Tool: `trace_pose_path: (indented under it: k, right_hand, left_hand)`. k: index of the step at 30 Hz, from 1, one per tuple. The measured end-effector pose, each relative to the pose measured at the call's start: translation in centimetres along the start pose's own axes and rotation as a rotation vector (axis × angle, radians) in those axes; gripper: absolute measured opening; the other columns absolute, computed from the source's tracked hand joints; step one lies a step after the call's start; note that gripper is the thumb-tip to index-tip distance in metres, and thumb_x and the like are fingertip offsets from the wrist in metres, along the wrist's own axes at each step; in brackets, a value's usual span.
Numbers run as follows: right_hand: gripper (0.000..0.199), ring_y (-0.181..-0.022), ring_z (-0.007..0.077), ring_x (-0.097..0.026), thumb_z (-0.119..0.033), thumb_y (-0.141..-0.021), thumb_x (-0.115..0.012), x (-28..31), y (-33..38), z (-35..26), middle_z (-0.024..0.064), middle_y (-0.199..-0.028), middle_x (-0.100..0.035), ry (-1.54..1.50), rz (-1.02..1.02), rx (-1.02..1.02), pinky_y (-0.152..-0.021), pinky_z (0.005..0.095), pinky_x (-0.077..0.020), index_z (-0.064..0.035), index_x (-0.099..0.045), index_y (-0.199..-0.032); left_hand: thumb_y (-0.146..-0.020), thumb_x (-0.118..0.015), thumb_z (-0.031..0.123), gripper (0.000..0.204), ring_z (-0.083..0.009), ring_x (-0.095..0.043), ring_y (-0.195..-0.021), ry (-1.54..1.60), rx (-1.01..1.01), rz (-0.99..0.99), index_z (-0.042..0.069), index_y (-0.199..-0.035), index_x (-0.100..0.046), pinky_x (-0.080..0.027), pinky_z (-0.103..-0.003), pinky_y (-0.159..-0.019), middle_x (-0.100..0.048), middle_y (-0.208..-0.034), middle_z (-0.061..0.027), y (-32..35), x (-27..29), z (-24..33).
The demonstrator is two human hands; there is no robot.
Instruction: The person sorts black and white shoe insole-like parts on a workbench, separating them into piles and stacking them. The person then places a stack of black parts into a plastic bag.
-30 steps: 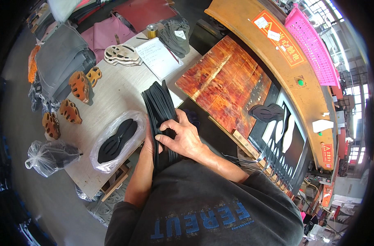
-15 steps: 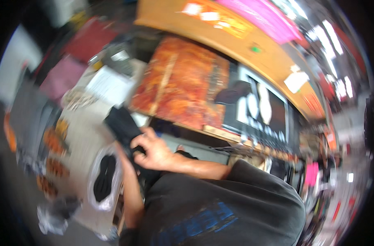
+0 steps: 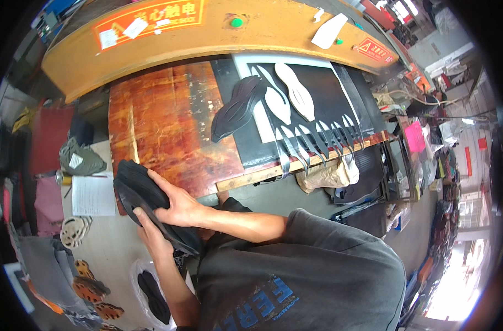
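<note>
A thick stack of black cut pieces (image 3: 131, 185), rounded and elongated like shoe parts, is in both my hands near the bench's left end. My right hand (image 3: 179, 205) lies along its near side, thumb and fingers closed around it. Below, my left hand (image 3: 153, 236) grips the stack's other side, its thumb on the top. Most fingertips are hidden beneath or behind the stack. Across the worn red-brown board (image 3: 163, 118), a similar black piece (image 3: 237, 107) rests beside white sole-shaped pieces (image 3: 295, 91).
Several curved metal strips (image 3: 317, 140) stand along the bench's wooden front edge. A yellow machine beam (image 3: 207, 41) spans behind. On the left table sit a written sheet (image 3: 94, 196), a green-grey shoe (image 3: 80, 157) and a clear bag (image 3: 138, 276) around black pieces.
My view has swung, bringing more of the bench into sight. The stack has turned and tilted in my hands. My right hand, curled at its near end before, now stretches along its side.
</note>
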State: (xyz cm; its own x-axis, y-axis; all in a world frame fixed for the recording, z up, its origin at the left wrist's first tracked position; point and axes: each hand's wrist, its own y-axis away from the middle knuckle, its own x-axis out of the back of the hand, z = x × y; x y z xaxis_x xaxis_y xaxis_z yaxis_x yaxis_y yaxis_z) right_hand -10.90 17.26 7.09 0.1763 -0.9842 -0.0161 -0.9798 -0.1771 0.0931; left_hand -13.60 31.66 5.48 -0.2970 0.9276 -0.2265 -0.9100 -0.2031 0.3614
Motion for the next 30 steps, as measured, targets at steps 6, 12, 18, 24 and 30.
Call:
trace_pose_path:
  k: [6, 12, 18, 24, 30]
  right_hand:
    - [0.084, -0.135, 0.0262, -0.06, 0.005, -0.093, -0.059, 2.5, -7.8, 4.1, 0.0234, -0.15, -0.06, -0.675, 0.153, -0.06, -0.114, 0.0331, -0.0484, 0.0008, -0.025, -0.17]
    - [0.096, -0.126, 0.0385, -0.068, -0.011, -0.091, -0.07, 6.5, -12.9, 6.3, 0.0338, -0.131, -0.068, -0.101, 0.204, -0.26, -0.107, 0.04, -0.0543, -0.0002, -0.018, -0.171]
    - [0.061, -0.116, 0.0404, -0.072, -0.029, -0.095, -0.07, 19.0, -14.2, 2.5, 0.0276, -0.131, -0.072, 0.645, -0.51, -0.093, -0.103, 0.0452, -0.058, -0.0029, -0.06, -0.15]
    - [0.078, -0.144, 0.0372, -0.053, -0.037, -0.082, -0.089, 35.0, -19.2, -0.7, 0.0156, -0.153, -0.059, 1.467, -0.48, 0.032, -0.123, 0.0522, -0.0408, -0.0014, -0.061, -0.146]
    - [0.079, -0.121, 0.0344, -0.067, -0.043, -0.077, -0.092, 36.9, -19.2, -1.2, 0.0129, -0.12, -0.074, 1.679, -0.793, -0.167, -0.109, 0.0556, -0.0453, -0.0046, -0.066, -0.141]
  left_hand:
    - [-0.113, -0.059, 0.038, 0.063, -0.0255, -0.061, -0.13, -0.624, -0.305, -0.052, -0.003, -0.158, -0.045, -0.048, -0.037, -0.111, -0.058, -0.151, -0.0154, -7.8, -4.7, 3.1]
    - [-0.106, -0.065, 0.046, 0.074, -0.0423, -0.045, -0.149, -1.193, -0.31, -0.06, -0.007, -0.155, -0.047, -0.035, -0.048, -0.125, -0.044, -0.16, -0.0295, -12.8, -7.6, -0.9]
    - [-0.102, -0.072, 0.035, 0.077, -0.0462, -0.034, -0.156, -1.35, -0.427, -0.031, -0.004, -0.161, -0.041, -0.03, -0.052, -0.128, -0.03, -0.17, -0.0307, -11.2, -8.7, -3.6]
    - [-0.111, -0.054, 0.023, 0.054, -0.0488, -0.037, -0.153, -1.376, -0.513, 0.002, -0.008, -0.155, -0.05, -0.029, -0.052, -0.128, -0.037, -0.166, -0.0326, -10.6, -9.5, -4.1]
    - [-0.113, -0.046, 0.022, 0.05, -0.0488, -0.036, -0.154, -1.356, -0.478, 0.027, -0.007, -0.154, -0.053, -0.028, -0.051, -0.128, -0.037, -0.167, -0.0316, -10.7, -9.3, -4.2]
